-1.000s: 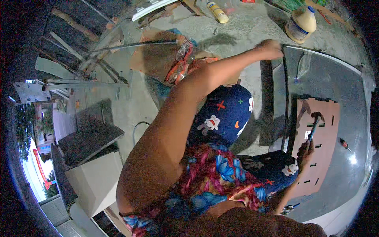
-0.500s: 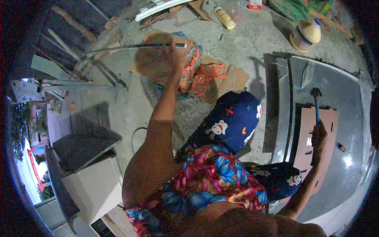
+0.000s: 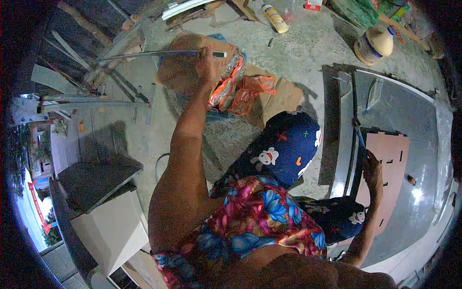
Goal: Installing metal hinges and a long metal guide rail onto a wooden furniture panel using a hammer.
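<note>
My left hand (image 3: 207, 67) is closed around a long, thin metal tube (image 3: 149, 54) near its rectangular end. The tube points to the left, above a brown cardboard sheet (image 3: 178, 45) and crumpled orange plastic wrapping (image 3: 245, 94) on the floor. On the right, my right hand (image 3: 373, 173) grips the handle of a hammer (image 3: 360, 135) with a dark head. The hammer head lies over the dark left rim of a large grey panel (image 3: 418, 115); whether it touches is unclear. Beneath this hand is a slotted pinkish-brown board (image 3: 392, 168) on the panel.
A large bottle (image 3: 374, 45) with a blue cap stands at the far right. A smaller yellowish bottle (image 3: 275, 19) lies at the back. A small screwdriver-like tool (image 3: 412, 180) rests on the panel. Metal legs (image 3: 96, 103) and a dark-topped box (image 3: 96, 180) are on the left.
My right hand has moved left and slightly down, bringing the hammer from over the panel to its left rim. My left hand has shifted slightly left with the tube.
</note>
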`<state>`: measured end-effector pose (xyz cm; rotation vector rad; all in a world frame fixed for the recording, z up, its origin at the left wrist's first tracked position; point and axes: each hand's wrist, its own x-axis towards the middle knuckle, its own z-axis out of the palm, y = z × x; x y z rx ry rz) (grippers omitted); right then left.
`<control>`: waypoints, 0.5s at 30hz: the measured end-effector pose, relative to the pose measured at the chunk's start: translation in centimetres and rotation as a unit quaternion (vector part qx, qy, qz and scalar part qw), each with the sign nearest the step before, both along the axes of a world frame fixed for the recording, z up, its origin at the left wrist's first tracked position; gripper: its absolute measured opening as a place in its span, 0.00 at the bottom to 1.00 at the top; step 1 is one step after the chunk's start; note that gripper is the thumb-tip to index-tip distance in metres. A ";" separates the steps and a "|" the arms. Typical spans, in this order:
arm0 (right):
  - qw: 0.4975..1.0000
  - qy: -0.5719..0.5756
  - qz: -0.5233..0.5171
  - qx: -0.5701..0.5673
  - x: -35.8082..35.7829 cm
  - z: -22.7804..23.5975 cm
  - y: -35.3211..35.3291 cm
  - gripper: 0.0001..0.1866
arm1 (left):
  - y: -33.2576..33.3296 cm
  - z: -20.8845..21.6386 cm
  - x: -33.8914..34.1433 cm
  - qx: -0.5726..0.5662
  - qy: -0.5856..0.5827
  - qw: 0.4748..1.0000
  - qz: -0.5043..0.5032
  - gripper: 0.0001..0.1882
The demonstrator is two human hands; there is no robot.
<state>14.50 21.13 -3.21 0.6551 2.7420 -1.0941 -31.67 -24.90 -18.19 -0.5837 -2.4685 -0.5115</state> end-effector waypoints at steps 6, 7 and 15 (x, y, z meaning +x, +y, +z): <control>0.998 -0.013 -0.040 0.039 2.4 -0.4 1.7 0.19 | 6.6 6.3 3.8 0.352 -0.190 0.916 0.016 0.21; 0.998 0.011 -0.028 0.061 3.1 -0.1 1.9 0.19 | 8.0 7.4 4.3 0.582 -0.393 0.711 0.042 0.22; 0.999 0.003 -0.040 -0.019 0.9 -1.2 0.6 0.18 | 0.4 2.9 1.4 0.015 -0.022 1.000 -0.007 0.20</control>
